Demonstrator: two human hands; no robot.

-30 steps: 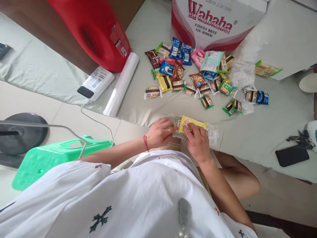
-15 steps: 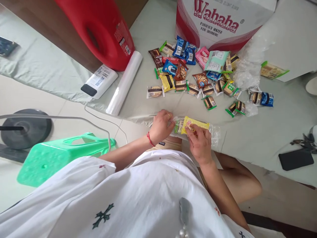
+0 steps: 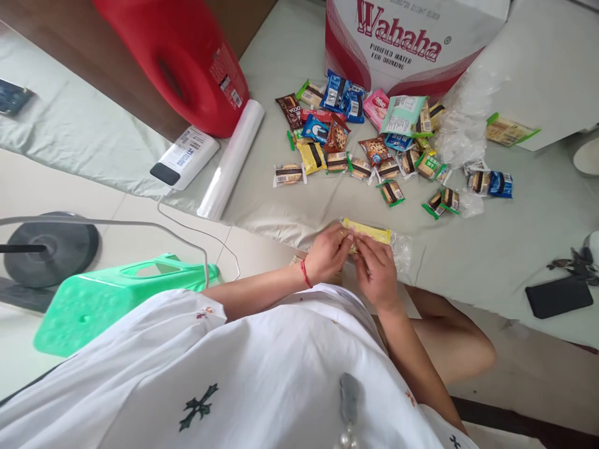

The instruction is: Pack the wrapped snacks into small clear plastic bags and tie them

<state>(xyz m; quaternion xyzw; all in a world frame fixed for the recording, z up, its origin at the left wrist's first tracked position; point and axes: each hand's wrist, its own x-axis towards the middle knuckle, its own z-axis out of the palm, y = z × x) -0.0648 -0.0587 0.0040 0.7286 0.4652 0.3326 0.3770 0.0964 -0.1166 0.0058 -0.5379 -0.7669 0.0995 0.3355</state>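
Note:
At the table's near edge lies a clear plastic bag [image 3: 401, 252] with a yellow snack packet [image 3: 369, 231] inside. My left hand [image 3: 329, 254] is closed at the bag's near side, its fingertips pinched beside the yellow packet. Close against it, my right hand [image 3: 378, 272] is closed too, thumb and fingers gripping the bag. The fingertips of both hands almost meet. They cover the lower part of the bag, so what else is inside is mostly hidden.
Beyond my hands, several wrapped snacks [image 3: 337, 134] lie spread before a Wahaha carton [image 3: 397, 43]. A plastic roll [image 3: 231, 159], white device [image 3: 185, 159] and red jug [image 3: 187, 68] stand left. Crumpled clear bags [image 3: 463, 125], a phone [image 3: 559, 297] and keys [image 3: 573, 265] are right.
My left hand has moved right, from the bag's left end to beside my right hand. My right hand stays almost in place, with its fingers drawn in toward the left.

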